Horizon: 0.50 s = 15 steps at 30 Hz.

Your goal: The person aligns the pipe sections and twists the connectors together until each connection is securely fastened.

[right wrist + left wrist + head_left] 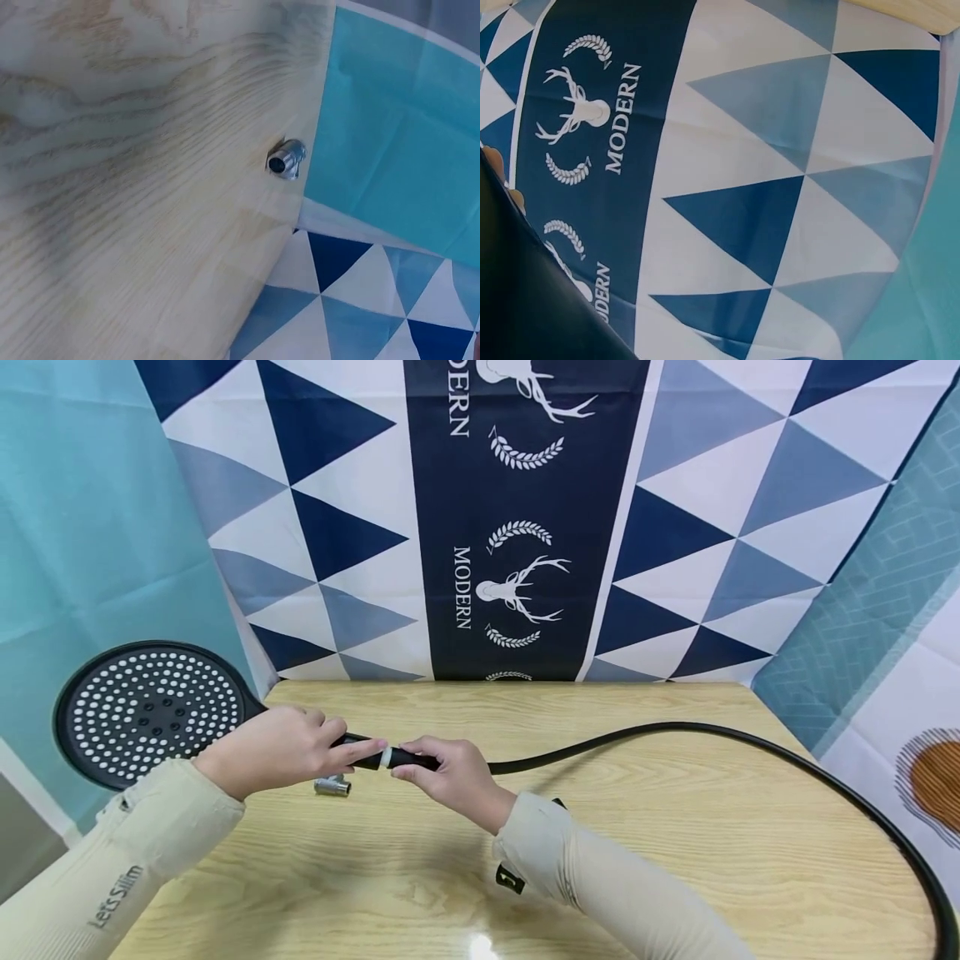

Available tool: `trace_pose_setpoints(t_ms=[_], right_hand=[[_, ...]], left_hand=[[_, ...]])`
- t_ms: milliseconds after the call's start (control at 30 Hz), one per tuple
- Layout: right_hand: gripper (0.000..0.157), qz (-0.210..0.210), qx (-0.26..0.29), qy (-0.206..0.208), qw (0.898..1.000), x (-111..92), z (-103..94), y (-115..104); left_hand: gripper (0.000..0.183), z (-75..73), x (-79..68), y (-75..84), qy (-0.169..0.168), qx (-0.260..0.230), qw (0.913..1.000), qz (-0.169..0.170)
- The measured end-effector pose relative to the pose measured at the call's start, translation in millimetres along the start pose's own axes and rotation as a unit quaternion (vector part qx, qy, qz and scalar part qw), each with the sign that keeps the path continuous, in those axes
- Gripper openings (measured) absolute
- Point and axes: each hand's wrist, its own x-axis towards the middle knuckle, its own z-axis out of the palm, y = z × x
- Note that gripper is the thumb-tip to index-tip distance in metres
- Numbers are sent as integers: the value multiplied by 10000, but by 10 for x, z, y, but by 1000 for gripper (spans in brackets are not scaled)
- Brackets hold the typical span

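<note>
A black shower head [157, 714] with a round face of white nozzles is held up at the left, over the table's edge. My left hand [281, 747] grips its handle, index finger stretched along it toward the joint. My right hand [457, 777] pinches the end of a black shower hose [675, 725] between thumb and fingers. A white ring [386, 757] shows where handle and hose end meet; whether they are screwed together I cannot tell. Below the handle, a chrome fitting [332, 786] lies on the table, also in the right wrist view. The left wrist view barely shows fingertips.
The wood-grain table [360, 893] lies beneath both hands. From the right hand the hose arcs across to the table's right edge. Patterned cloth [360, 527] hangs behind the table. A black piece with a yellow mark [510, 880] shows beside my right cuff.
</note>
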Motion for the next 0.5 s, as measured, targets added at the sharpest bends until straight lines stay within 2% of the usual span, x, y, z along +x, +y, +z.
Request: trace_pose_setpoints(t_ms=[67,200,267,333,400,500], right_hand=[[23,-16,99,-24,9999,1,-12,10],[20,-9,156,-153,9998,10,-39,13],[20,-29,115,-229,9997,17,-56,13],[19,-92,18,-270,9996,23,-70,20],[18,-130,-89,-332,9993,29,-85,29],[17,34,-124,-445,9989,28,-81,15]], left_hand=[[37,12,17,-2,102,-18,9999,12],[59,21,35,-14,217,-18,9998,47],[63,25,45,-23,212,-14,9998,51],[59,30,57,-31,189,-6,9998,65],[46,35,73,-35,155,-16,9998,81],[37,16,68,-33,71,-21,9999,107]])
